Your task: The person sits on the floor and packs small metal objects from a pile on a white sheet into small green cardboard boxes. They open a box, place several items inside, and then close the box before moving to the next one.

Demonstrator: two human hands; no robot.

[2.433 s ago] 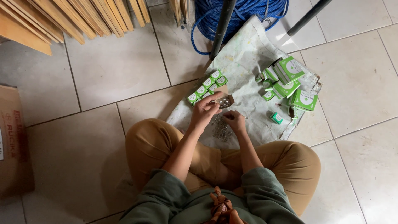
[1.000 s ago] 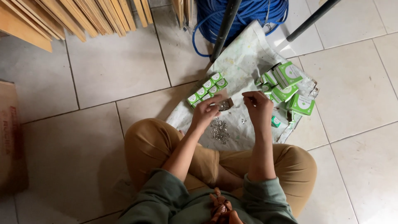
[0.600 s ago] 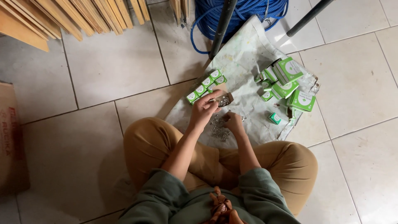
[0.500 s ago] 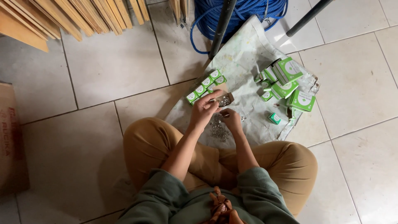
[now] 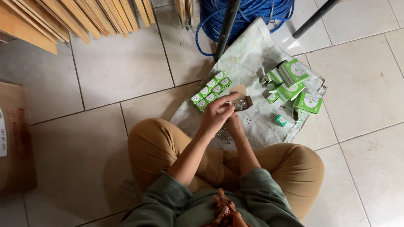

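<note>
I sit cross-legged on a tiled floor. My left hand (image 5: 216,115) holds a small open cardboard box (image 5: 243,103) with small shiny metal pieces inside. My right hand (image 5: 234,124) is just below and partly behind the left hand, over a pile of small metal pieces (image 5: 223,135) on a pale sheet (image 5: 252,54); its fingers are hidden, so I cannot tell what it holds. A row of small green-and-white boxes (image 5: 211,90) lies just left of the open box.
Larger green boxes (image 5: 299,86) and a lone small green box (image 5: 280,120) lie on the sheet's right side. Blue rope (image 5: 248,11) and two dark metal legs (image 5: 226,26) stand beyond. Wooden slats (image 5: 75,17) lean at top left. A cardboard box (image 5: 14,134) sits left.
My right hand reached out to the green boxes on the right, then came back down to the pile of metal pieces under the left hand. The left hand kept the open box.
</note>
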